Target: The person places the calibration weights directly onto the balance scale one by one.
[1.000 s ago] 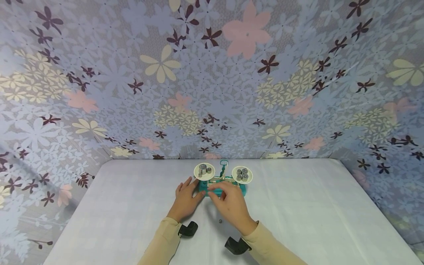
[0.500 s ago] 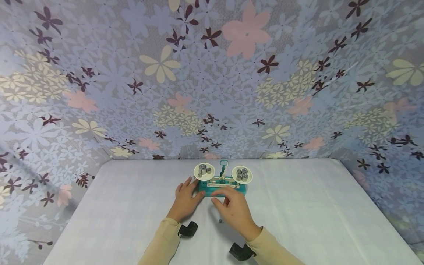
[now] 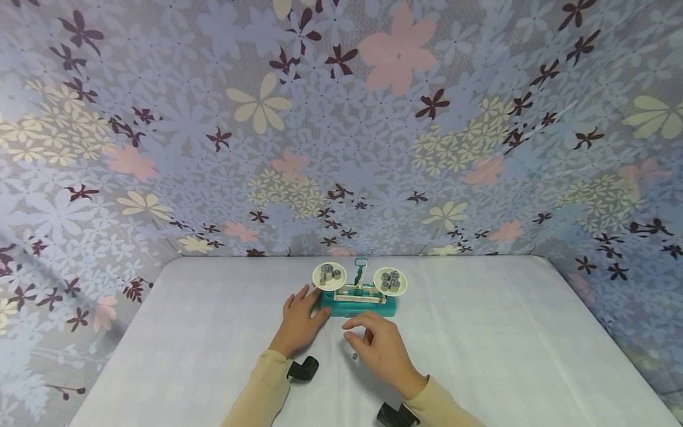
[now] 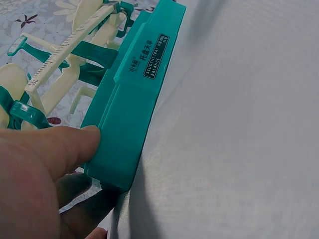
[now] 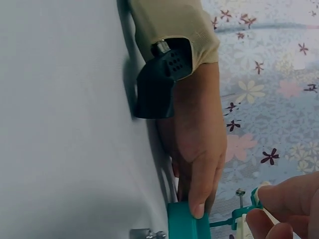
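A green student tray balance [image 3: 364, 309] with two white pans stands near the table's back edge. Several metal weights [image 3: 326, 270] sit in its left pan [image 3: 334, 286], and several more [image 3: 395, 284] in the right pan [image 3: 402, 280]. My left hand [image 3: 300, 326] holds the left end of the base, its thumb [image 4: 75, 144] on the front face and fingers round the end. In front of the balance, my right hand [image 3: 385, 351] hovers with thumb and forefinger apart, nothing between them. A small metal weight [image 3: 354, 356] lies on the table left of that hand.
A white cloth covers the table [image 3: 507, 344]. Flower-patterned curtain [image 3: 341, 148] rises behind and at both sides. Black camera mounts [image 3: 303, 369] project from the sleeves at each wrist, close above the tabletop.
My right hand has drawn back from the front of the balance toward the near side, thumb and forefinger parted. The left hand keeps its hold on the base.
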`<state>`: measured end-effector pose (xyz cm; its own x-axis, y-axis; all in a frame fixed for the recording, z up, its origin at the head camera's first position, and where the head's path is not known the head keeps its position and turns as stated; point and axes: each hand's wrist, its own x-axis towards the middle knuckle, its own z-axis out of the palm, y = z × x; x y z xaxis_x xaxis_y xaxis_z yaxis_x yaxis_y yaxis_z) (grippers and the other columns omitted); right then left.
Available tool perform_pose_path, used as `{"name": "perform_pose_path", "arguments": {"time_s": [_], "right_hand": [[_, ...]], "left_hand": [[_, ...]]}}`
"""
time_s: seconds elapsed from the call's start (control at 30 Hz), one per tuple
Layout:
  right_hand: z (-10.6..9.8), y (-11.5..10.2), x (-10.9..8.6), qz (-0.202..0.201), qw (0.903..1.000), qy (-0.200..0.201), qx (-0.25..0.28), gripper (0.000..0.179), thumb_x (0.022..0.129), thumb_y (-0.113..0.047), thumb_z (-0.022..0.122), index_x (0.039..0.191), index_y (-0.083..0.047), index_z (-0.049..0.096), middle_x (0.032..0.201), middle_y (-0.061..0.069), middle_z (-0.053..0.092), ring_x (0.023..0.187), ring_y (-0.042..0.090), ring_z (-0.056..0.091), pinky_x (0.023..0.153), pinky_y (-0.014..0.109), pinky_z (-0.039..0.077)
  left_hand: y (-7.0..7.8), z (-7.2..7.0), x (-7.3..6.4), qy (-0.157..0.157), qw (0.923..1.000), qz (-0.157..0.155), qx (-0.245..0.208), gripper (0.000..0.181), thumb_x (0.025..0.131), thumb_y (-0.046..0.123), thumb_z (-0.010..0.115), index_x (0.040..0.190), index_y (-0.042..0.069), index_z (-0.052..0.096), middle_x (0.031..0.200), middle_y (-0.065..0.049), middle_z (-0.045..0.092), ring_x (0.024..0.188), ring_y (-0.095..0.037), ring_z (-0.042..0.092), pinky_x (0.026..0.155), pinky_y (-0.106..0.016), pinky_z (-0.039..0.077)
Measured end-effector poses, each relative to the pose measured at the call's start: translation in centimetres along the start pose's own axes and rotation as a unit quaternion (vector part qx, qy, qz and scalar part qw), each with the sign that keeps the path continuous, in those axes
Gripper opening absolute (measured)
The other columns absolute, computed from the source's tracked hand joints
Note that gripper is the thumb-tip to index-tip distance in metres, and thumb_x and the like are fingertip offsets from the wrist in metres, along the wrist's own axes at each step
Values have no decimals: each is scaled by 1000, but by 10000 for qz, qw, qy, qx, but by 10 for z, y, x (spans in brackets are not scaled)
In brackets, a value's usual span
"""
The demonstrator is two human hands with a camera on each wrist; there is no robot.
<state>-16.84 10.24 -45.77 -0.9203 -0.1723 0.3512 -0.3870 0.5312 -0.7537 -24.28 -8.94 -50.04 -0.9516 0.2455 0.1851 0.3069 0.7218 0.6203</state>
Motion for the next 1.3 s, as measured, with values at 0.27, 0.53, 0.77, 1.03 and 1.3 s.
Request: {"name": "perform_pose_path", "arguments": {"time_s": [0.27, 0.53, 0.77, 1.03, 1.3], "right_hand": [[0, 9, -7, 15, 9999, -92, 42, 11, 81, -14, 72, 90, -21, 71, 74, -17, 58, 42, 2, 39, 41, 20, 37], [-1, 16, -14, -16, 9998, -166, 138, 11, 81, -13, 72, 89, -20, 71, 72, -15, 56, 42, 2, 38, 40, 20, 37], [-1, 17, -18, 94, 9996, -221, 157, 10, 81, -13, 72, 89, -19, 71, 69, -14, 55, 42, 2, 38, 40, 20, 37], [-2, 21, -23, 370, 9986, -278, 270, 9, 81, -15, 72, 89, -19, 71, 66, -6, 55, 42, 3, 40, 40, 20, 38], [-1, 26, -23, 576, 9968, -402, 389, 10, 81, -15, 72, 90, -18, 71, 58, -1, 50, 42, 5, 41, 41, 21, 39]], "left_hand": [[0, 0, 1, -15, 10000, -23, 49, 58, 92, 38, 53, 140, 7, 41, 139, -7, 46, 137, -29, 25, 109, -54, 10], [-1, 1, 0, -64, 9999, -97, 74, 59, 92, 38, 53, 140, 8, 40, 140, -6, 45, 137, -27, 24, 110, -51, 9], [0, 1, 0, -44, 10000, -74, 34, 58, 92, 38, 53, 140, 8, 41, 140, -6, 45, 137, -28, 25, 109, -53, 9], [0, 1, 0, -41, 10000, -72, 33, 58, 92, 38, 53, 140, 8, 41, 140, -6, 45, 137, -27, 25, 109, -52, 9], [1, 0, 0, -96, 9999, -103, 23, 59, 92, 38, 53, 140, 8, 40, 140, -7, 44, 137, -28, 24, 109, -52, 9]]}}
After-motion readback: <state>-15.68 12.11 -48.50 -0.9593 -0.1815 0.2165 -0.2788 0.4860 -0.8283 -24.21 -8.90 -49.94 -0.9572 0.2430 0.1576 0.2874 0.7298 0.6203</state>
